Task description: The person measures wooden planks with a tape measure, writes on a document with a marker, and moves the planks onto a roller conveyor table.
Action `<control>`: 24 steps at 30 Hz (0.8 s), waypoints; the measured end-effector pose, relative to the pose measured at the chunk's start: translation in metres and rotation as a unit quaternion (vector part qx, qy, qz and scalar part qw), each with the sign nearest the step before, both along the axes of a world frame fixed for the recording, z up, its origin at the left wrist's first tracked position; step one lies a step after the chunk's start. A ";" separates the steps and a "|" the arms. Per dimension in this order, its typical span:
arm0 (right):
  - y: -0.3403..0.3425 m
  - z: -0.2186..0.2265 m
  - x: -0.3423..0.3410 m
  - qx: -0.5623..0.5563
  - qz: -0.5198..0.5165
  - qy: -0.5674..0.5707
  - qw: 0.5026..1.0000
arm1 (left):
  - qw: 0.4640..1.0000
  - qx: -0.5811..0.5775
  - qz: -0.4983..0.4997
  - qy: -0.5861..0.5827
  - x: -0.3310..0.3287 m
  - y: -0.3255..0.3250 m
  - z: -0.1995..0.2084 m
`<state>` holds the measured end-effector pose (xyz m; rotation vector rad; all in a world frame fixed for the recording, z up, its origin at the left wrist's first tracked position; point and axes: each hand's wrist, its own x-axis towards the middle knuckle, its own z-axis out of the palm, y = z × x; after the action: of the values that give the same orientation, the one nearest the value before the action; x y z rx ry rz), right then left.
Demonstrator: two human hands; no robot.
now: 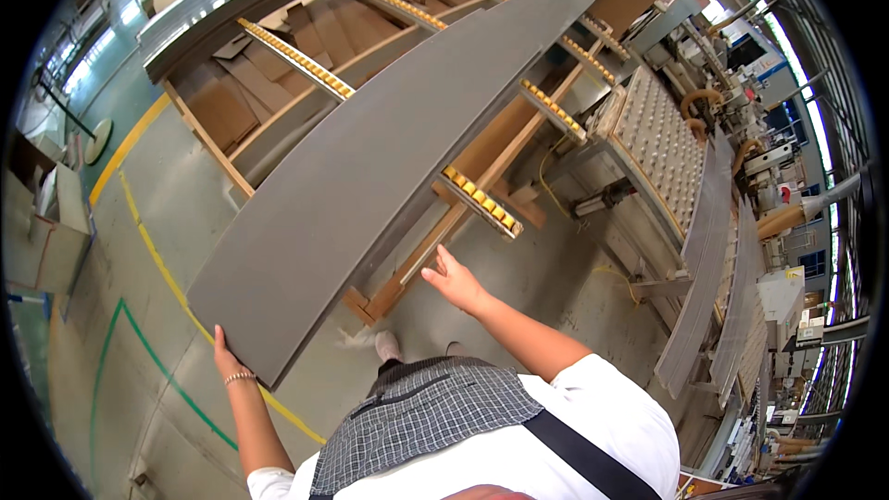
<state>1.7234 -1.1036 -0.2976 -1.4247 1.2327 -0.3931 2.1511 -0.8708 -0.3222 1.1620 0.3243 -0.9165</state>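
A long, flat grey panel (370, 139) slants across the middle, its far part over a wooden frame fitted with yellow roller strips. My left hand (225, 358), with a beaded bracelet at the wrist, grips the panel's near left corner; most of its fingers are hidden behind the panel. Apart from the panel, my right hand (456, 283) hangs in the air with fingers spread and holds nothing. Nearest to it is a yellow roller strip (482, 202) jutting from the wooden frame (407, 270).
Cardboard pieces (250, 83) lie inside the frame. To the right stands a table topped with ball rollers (648, 139). Beside it rest more long grey panels (699, 268). Yellow floor tape (153, 255) and green tape (171, 375) run at the left, near a box (56, 236).
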 end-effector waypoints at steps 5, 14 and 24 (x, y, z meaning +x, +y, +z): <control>0.009 0.042 0.022 -0.009 0.028 0.075 0.997 | 1.000 0.017 -0.001 -0.018 0.092 -0.090 -0.040; 0.042 0.049 -0.003 -0.070 0.071 0.184 0.978 | 0.895 0.298 -0.055 -0.328 0.198 0.009 -0.169; 0.078 0.055 -0.025 -0.061 0.144 0.263 0.952 | 0.487 0.357 -0.788 -0.120 -0.172 0.256 -0.251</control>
<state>1.6987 -1.0257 -0.2428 -1.8595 1.4032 0.1271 1.9787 -0.6145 -0.5736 2.3634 -0.9803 -2.2870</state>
